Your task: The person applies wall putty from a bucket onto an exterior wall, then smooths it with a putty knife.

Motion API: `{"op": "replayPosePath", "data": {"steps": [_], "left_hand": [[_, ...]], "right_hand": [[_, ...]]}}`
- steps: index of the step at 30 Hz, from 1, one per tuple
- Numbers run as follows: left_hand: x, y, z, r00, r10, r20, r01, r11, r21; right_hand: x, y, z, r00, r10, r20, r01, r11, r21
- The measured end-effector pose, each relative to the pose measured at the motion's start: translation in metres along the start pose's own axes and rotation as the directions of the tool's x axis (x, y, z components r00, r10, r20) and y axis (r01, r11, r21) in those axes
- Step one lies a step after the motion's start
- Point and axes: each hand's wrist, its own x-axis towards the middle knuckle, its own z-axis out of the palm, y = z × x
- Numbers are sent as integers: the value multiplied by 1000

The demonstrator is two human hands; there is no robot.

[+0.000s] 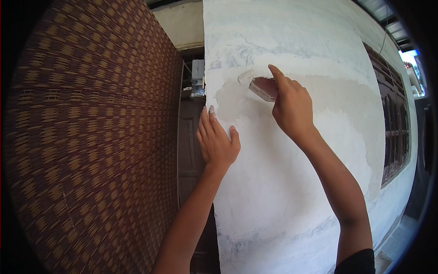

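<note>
A flat, reddish-brown putty scraper (265, 89) with pale putty along its edge is gripped in my right hand (294, 107). Its edge meets the white wall (273, 182), beside a small ridge of wet putty (247, 76). My right index finger stretches upward, and the other fingers close round the scraper; its grip end is hidden by the hand. Lower and to the left, my left hand (217, 139) rests at the wall's vertical edge with fingers straight and thumb apart. White putty is smeared on one of its fingertips. A greyish band of filler (337, 89) runs across the wall.
On the left hangs a large brown-and-tan woven screen (100, 137). Between it and the wall are a dark panelled door (188, 137) and a grey meter box (197, 71). A dark-framed window with bars (393, 121) is set in the wall at right.
</note>
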Motion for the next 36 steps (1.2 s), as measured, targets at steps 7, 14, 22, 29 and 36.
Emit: {"op": "replayPosePath", "data": {"steps": [7,14,22,29,36], "left_hand": [[19,1,8,999,-23,-29,23,999,24],[14,0,5,1000,13,-9,-13,1000,-6],[12,3,5,1000,11,9,-11,1000,15],[11,6,5,1000,-2,28,2,1000,-2],[11,-2,2,1000,12,-3,-12,1000,10]], "right_hand": [[73,11,48,934,353,-58,-265,791,551],[79,27,50,869,493,-39,-467,845,261],[83,-9,37,877,450,170,-478,782,400],[75,45,34,808,561,-180,-523,824,217],[85,0,56,884,467,-29,-442,854,274]]}}
